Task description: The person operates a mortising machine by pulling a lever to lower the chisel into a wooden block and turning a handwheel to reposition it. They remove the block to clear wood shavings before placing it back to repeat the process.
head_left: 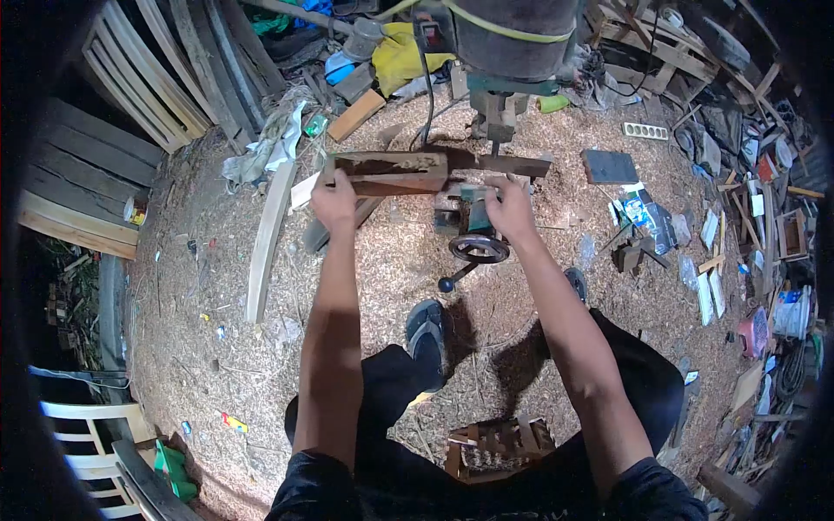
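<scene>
My left hand (334, 201) grips the left end of a thick wooden block (404, 185), held level; a long hollow shows along its upper face. The block's right end is close to the machine's work table. My right hand (511, 207) is closed at the right side of the machine, fingers curled; what they hold is hidden. Just behind it, a dark wooden bar (517, 165) lies across under the machine's tool holder (497, 122). Below my hands are a metal handwheel (479, 249) and a lever with a blue ball knob (446, 284).
The dark machine head (512, 39) hangs above. A long pale plank (271, 243) lies to the left, with wooden boards (139, 78) beyond. A dark flat block (610, 167) and a white power strip (645, 131) are on the right. Wood chips cover the floor. A small slatted stool (499, 438) is beneath me.
</scene>
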Motion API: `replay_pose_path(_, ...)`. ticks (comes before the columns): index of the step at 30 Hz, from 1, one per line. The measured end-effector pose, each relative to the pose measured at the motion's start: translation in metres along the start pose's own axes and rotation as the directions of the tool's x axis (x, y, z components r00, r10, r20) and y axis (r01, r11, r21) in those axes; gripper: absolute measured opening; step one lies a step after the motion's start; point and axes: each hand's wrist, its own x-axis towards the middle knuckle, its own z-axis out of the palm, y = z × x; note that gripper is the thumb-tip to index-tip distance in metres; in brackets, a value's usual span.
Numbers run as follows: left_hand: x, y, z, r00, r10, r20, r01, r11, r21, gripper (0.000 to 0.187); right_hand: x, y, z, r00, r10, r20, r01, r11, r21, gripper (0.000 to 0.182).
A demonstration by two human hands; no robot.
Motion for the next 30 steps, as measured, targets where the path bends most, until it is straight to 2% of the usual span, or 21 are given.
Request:
replay_pose_path(1, -0.002, 0.008, -0.018, 0.999, 0.034, -0.034, -0.034, 0.999, -0.01, 0.036, -0.008, -0.005, -0.004, 0.993, -0.046, -0.106, 0.05, 0.998, 0.033, 0.025)
replay_pose_path(3, 0.0, 0.012, -0.046, 0.985, 0.125, -0.118, -0.124, 0.992, 0.018, 0.038, -0.021, -0.014, -0.013, 0.998, -0.021, -0.067, 0.023, 0.999, 0.026, 0.026)
replay_pose_path(6, -0.004, 0.021, -0.086, 0.949, 0.246, -0.198, -0.258, 0.965, -0.041, 0.041, -0.036, -0.026, -0.032, 1.0, -0.022, 0.009, 0.022, 0.999, -0.044, 0.028)
replay_pose_path(8, -0.013, 0.034, -0.118, 0.961, 0.243, -0.132, -0.261, 0.955, -0.14, 0.041, -0.042, -0.04, -0.054, 0.996, -0.068, 0.05, 0.071, 0.996, -0.058, 0.029)
replay_pose_path(11, -0.03, 0.049, -0.155, 0.974, 0.224, -0.019, -0.223, 0.949, -0.224, 0.041, -0.046, -0.09, -0.095, 0.978, -0.09, -0.186, 0.111, 0.988, 0.103, 0.028)
replay_pose_path(12, -0.037, 0.051, -0.162, 0.97, 0.237, -0.051, -0.243, 0.95, -0.197, 0.04, -0.044, -0.104, -0.111, 0.963, -0.086, -0.254, 0.131, 0.978, 0.164, 0.027)
replay_pose_path(13, -0.046, 0.053, -0.164, 0.965, 0.248, -0.08, -0.259, 0.95, -0.173, 0.04, -0.036, -0.113, -0.123, 0.882, -0.178, -0.437, 0.265, 0.953, 0.146, 0.022)
replay_pose_path(14, -0.052, 0.057, -0.161, 0.96, 0.257, -0.109, -0.272, 0.95, -0.154, 0.04, -0.028, -0.119, -0.138, 0.861, -0.175, -0.478, 0.294, 0.938, 0.186, 0.021)
replay_pose_path(17, -0.069, 0.1, -0.172, 0.971, 0.231, -0.064, -0.24, 0.945, -0.221, 0.04, -0.017, -0.167, -0.193, 0.807, -0.161, -0.567, 0.365, 0.892, 0.266, 0.018)
replay_pose_path(20, -0.066, 0.16, -0.194, 0.929, 0.369, 0.017, -0.356, 0.908, -0.221, 0.04, -0.026, -0.207, -0.237, 0.833, -0.173, -0.525, 0.339, 0.91, 0.237, 0.019)
replay_pose_path(24, -0.032, 0.244, -0.208, 0.878, 0.429, 0.212, -0.415, 0.903, -0.109, 0.043, 0.023, -0.207, -0.272, 0.779, -0.272, -0.565, 0.435, 0.883, 0.175, 0.02)
replay_pose_path(25, -0.029, 0.266, -0.212, 0.869, 0.447, 0.212, -0.414, 0.892, -0.184, 0.045, 0.025, -0.22, -0.292, 0.891, -0.212, -0.403, 0.316, 0.925, 0.212, 0.027)
replay_pose_path(28, -0.004, 0.316, -0.216, 0.805, 0.476, 0.354, -0.37, 0.869, -0.328, 0.045, 0.092, -0.207, -0.3, 0.807, -0.417, -0.418, 0.497, 0.862, 0.099, 0.035)
replay_pose_path(29, 0.004, 0.323, -0.212, 0.788, 0.537, 0.301, -0.424, 0.828, -0.367, 0.045, 0.121, -0.197, -0.306, 0.824, -0.492, -0.281, 0.532, 0.842, 0.085, 0.045)
replay_pose_path(30, 0.011, 0.33, -0.209, 0.782, 0.534, 0.322, -0.4, 0.825, -0.399, 0.044, 0.142, -0.194, -0.308, 0.809, -0.521, -0.273, 0.545, 0.838, 0.018, 0.047)
